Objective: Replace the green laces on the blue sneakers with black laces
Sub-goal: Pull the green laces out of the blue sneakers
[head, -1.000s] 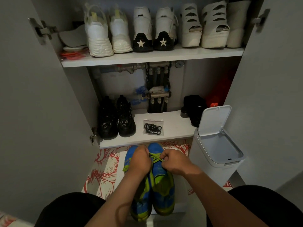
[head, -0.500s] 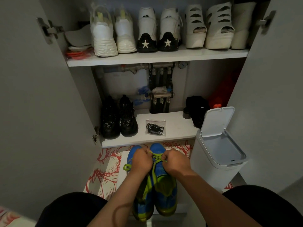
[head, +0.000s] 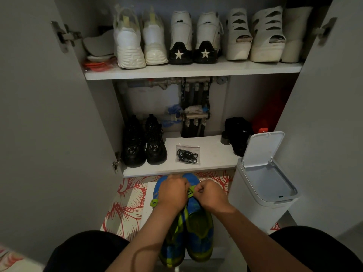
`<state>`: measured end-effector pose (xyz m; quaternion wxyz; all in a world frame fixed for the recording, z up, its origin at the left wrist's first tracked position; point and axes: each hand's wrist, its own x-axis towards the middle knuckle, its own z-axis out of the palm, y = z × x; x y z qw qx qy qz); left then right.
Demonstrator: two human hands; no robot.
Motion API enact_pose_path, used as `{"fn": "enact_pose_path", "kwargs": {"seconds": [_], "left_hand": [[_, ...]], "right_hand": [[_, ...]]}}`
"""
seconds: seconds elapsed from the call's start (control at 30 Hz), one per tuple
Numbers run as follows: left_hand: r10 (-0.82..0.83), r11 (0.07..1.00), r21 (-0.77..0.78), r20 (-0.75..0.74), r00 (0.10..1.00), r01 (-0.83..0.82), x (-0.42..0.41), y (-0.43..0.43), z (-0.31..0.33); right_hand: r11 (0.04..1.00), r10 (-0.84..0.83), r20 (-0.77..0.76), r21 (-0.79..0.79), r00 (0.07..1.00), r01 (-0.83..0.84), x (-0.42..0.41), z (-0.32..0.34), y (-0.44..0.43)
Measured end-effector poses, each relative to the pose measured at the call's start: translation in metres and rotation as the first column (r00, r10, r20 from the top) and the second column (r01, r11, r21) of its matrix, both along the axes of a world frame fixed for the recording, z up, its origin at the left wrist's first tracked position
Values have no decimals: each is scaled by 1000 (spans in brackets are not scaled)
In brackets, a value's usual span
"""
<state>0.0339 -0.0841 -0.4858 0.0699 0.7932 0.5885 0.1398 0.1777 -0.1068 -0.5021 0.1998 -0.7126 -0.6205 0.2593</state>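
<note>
Two blue sneakers (head: 198, 230) with green trim stand side by side on the floor, toes toward the cabinet. My left hand (head: 172, 193) and my right hand (head: 211, 195) are both curled over the toe end of the right sneaker and pinch its green lace (head: 191, 190) between them. A loop of green lace (head: 154, 203) from the left sneaker shows beside my left wrist. The black laces (head: 187, 155) lie in a clear bag on the lower cabinet shelf, beyond the sneakers.
A white bin (head: 263, 185) with its lid up stands to the right of the sneakers. Black shoes (head: 144, 142) sit on the lower shelf (head: 214, 156), white shoes (head: 155, 39) on the upper one. Open cabinet doors flank both sides. A red-patterned mat (head: 127, 209) covers the floor.
Both hands stay on the green lace of the right sneaker and have drawn a little closer together near its toe. The camera view has shifted slightly.
</note>
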Motion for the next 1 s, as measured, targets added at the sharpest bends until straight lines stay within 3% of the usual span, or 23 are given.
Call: {"fn": "enact_pose_path", "kwargs": {"seconds": [0.07, 0.13, 0.2, 0.23, 0.3, 0.4, 0.5, 0.6, 0.7, 1.0], "left_hand": [[193, 981, -28, 271, 943, -192, -3, 2, 4], [376, 924, -151, 518, 768, -351, -11, 8, 10], [464, 883, -250, 600, 652, -397, -19, 12, 11], [475, 878, -267, 583, 659, -396, -21, 12, 10], [420, 907, -203, 485, 767, -369, -20, 7, 9], [94, 992, 58, 241, 966, -111, -15, 1, 7], [-141, 990, 16, -17, 990, 142, -8, 1, 7], [-138, 990, -20, -226, 964, 137, -11, -2, 2], [-32, 999, 37, -184, 982, 40, -11, -3, 1], [217, 969, 73, 210, 953, -237, -16, -1, 8]], "right_hand": [[1000, -12, 53, -3, 999, 12, 1, 0, -1], [1000, -13, 80, -13, 997, 14, 2, 0, -2], [1000, -11, 118, -6, 993, 12, 1, 0, -1], [1000, -7, 144, 3, 990, 6, 0, -1, -1], [1000, 8, 172, 21, 985, -12, -2, -1, -1], [998, 30, 164, 50, 986, -39, -5, 1, 0], [996, 36, 104, 81, 994, -44, -6, 5, 0], [996, 62, 66, 56, 996, -65, -6, 3, 0], [997, 66, 43, 37, 997, -68, -3, 0, -2], [996, 71, 181, 43, 981, -80, -3, -2, -1]]}}
